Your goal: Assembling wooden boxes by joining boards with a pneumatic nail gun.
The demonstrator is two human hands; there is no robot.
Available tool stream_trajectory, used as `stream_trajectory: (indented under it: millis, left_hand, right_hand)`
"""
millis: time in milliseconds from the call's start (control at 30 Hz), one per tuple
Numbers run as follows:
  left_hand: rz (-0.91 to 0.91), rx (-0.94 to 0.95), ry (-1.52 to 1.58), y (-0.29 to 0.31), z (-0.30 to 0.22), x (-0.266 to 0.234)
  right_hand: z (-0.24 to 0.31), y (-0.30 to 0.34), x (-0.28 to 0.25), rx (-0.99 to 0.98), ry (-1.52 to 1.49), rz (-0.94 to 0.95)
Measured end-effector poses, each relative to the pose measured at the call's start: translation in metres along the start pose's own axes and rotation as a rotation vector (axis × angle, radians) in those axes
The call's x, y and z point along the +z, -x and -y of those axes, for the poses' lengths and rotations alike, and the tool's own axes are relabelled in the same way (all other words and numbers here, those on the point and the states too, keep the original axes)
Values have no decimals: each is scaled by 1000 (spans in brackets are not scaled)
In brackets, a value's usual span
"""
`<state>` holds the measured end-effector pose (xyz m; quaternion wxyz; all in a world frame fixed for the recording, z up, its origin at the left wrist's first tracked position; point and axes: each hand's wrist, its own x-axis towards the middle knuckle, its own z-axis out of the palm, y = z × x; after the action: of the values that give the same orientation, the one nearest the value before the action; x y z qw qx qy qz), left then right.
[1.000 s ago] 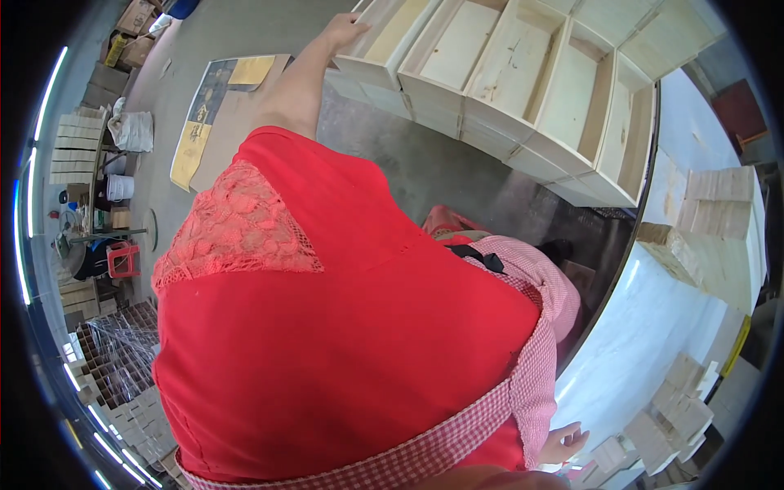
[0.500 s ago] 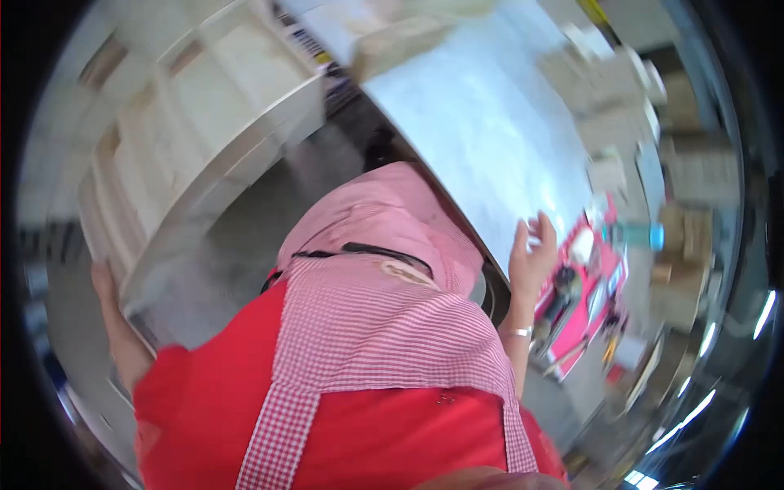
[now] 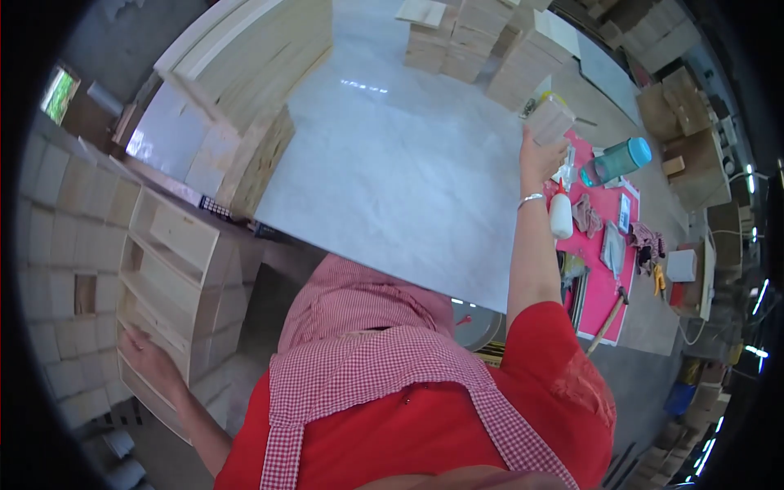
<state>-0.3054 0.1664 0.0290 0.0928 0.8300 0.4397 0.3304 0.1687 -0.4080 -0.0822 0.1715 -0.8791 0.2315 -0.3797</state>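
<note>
At the right edge of the metal-topped table (image 3: 392,180), my right hand (image 3: 541,159) grips a pale wooden block (image 3: 551,121). Its fingers are partly hidden behind the block. My left hand (image 3: 151,359) is low on the left, somewhat blurred, with its fingers stretched out. It lies against the edge of a pale wooden shelf unit (image 3: 167,261) with several open compartments; whether it presses on it I cannot tell.
Beside the table, a pink board (image 3: 600,269) carries a white squeeze bottle (image 3: 561,212), a teal bottle (image 3: 616,161), cloths and a hammer (image 3: 608,318). Wooden boxes (image 3: 469,41) stand along the table's far side, and a large wooden panel piece (image 3: 253,61) at its far left.
My view has turned, bringing more of the table into sight. My right hand, empty before, has reached farther forward and taken hold of the wooden block. My left hand stays by the shelf unit.
</note>
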Motion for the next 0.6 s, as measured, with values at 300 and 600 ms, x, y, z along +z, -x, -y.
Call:
stream_trajectory:
  millis: [300,600]
  left_hand:
    - [426,436,360,-34,-199,92]
    - [269,785,-139,-198,-346,194]
  right_hand:
    - [-20,-35,56,23,-6,72]
    - [9,-32,-23,69,-95,8]
